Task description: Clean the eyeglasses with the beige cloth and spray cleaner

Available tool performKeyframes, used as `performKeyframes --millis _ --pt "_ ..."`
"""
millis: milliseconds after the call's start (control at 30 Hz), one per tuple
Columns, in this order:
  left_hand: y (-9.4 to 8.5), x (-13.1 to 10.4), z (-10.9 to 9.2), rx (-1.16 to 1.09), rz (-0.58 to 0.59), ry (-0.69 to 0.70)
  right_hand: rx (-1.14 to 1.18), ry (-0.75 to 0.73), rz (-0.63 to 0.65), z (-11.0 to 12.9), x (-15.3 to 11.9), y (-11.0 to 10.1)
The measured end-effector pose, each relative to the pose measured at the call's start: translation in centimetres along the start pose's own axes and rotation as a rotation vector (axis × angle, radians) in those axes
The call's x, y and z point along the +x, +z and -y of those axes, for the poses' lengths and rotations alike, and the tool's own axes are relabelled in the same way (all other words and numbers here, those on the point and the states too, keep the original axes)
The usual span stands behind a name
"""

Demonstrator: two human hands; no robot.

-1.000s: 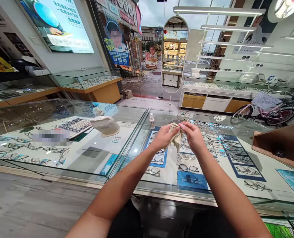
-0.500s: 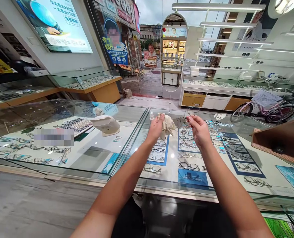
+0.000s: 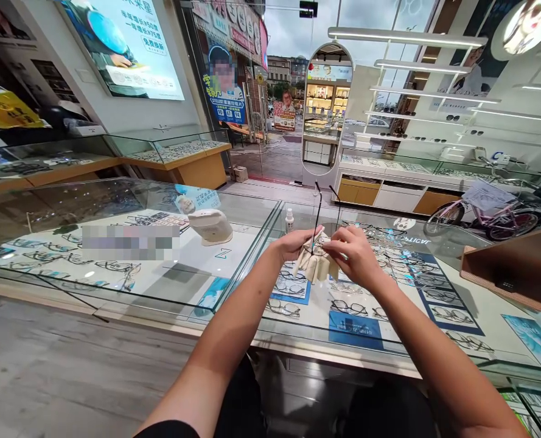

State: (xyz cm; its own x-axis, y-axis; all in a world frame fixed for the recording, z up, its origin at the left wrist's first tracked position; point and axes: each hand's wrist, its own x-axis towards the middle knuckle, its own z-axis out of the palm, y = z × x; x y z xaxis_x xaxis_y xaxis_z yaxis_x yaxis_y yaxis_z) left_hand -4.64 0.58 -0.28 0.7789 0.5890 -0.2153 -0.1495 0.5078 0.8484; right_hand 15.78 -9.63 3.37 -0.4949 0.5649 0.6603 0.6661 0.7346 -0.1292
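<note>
Both my hands meet above the glass display case (image 3: pixel 245 340). My left hand (image 3: pixel 293 243) is closed on a cream cleaning cloth (image 3: pixel 313 267), which hangs down below the fingers. A pair of eyeglasses (image 3: pixel 318 213) is held at the cloth, its dark temples pointing up and away from me; the cloth and fingers cover most of its front. My right hand (image 3: pixel 355 252) pinches at the right side of the glasses and cloth, fingertips partly hidden. Just beyond my left hand, a small white spray bottle (image 3: pixel 289 220) stands on the glass top.
Rows of spectacle frames (image 3: pixel 349 307) lie inside the case under the glass. A white device (image 3: pixel 210 227) sits on the left part of the counter. At the right edge stands a brown wooden panel (image 3: pixel 507 274). An oval mirror (image 3: pixel 327 109) and a bicycle (image 3: pixel 489 210) are farther back.
My right hand has brought the glasses left to the cloth, and their temples now point upward. My left hand has turned and moved slightly lower. The spray bottle shows more fully.
</note>
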Motion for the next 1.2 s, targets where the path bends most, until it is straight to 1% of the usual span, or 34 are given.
performKeyframes --millis 100,200,300,367,400,467,533,567,633,700,800,867,933,1033,1200 --pt "0.2 -0.3 0.1 0.056 0.045 -0.001 -0.121 -0.068 0.098 0.1 -0.4 -0.3" --pt "0.7 -0.4 0.1 0.112 0.086 0.032 -0.197 -0.108 0.131 -0.2 -0.5 -0.5" --pt "0.7 -0.2 0.0 0.145 0.084 0.089 -0.213 -0.116 0.121 -0.5 -0.5 -0.5" --pt "0.6 0.0 0.0 0.147 0.058 0.148 -0.182 -0.06 0.088 -0.7 -0.4 -0.4" --pt "0.6 0.1 -0.1 0.141 0.038 0.183 -0.146 -0.007 0.056 -0.8 -0.4 -0.2" --pt "0.5 0.3 -0.1 0.122 -0.015 0.262 -0.023 0.149 -0.037 -1.1 -0.3 0.3" --pt "0.5 0.5 0.0 0.104 -0.067 0.339 0.168 0.339 -0.124 -1.5 -0.2 1.2" --pt "0.5 0.6 0.0 0.1 -0.085 0.371 0.284 0.432 -0.145 -1.7 -0.1 1.7" --pt "0.5 0.9 0.2 0.088 -0.113 0.41 0.507 0.577 -0.153 -2.1 0.0 2.7" --pt "0.6 1.3 0.4 0.072 -0.13 0.409 0.677 0.665 -0.16 -2.3 0.0 3.5" --pt "0.9 1.7 0.8 0.052 -0.138 0.394 0.885 0.79 -0.161 -2.7 -0.3 4.2" --pt "1.3 1.8 1.0 0.041 -0.129 0.406 1.001 0.884 -0.138 -3.1 -0.6 4.4" --pt "1.7 1.7 1.0 0.032 -0.109 0.401 1.087 0.936 -0.097 -3.5 -1.0 4.5" --pt "2.1 1.3 0.8 0.039 -0.087 0.369 1.196 0.948 -0.04 -4.0 -1.1 4.6" --pt "2.4 0.7 0.4 0.067 -0.1 0.365 1.384 0.991 0.018 -4.1 -0.9 4.3"
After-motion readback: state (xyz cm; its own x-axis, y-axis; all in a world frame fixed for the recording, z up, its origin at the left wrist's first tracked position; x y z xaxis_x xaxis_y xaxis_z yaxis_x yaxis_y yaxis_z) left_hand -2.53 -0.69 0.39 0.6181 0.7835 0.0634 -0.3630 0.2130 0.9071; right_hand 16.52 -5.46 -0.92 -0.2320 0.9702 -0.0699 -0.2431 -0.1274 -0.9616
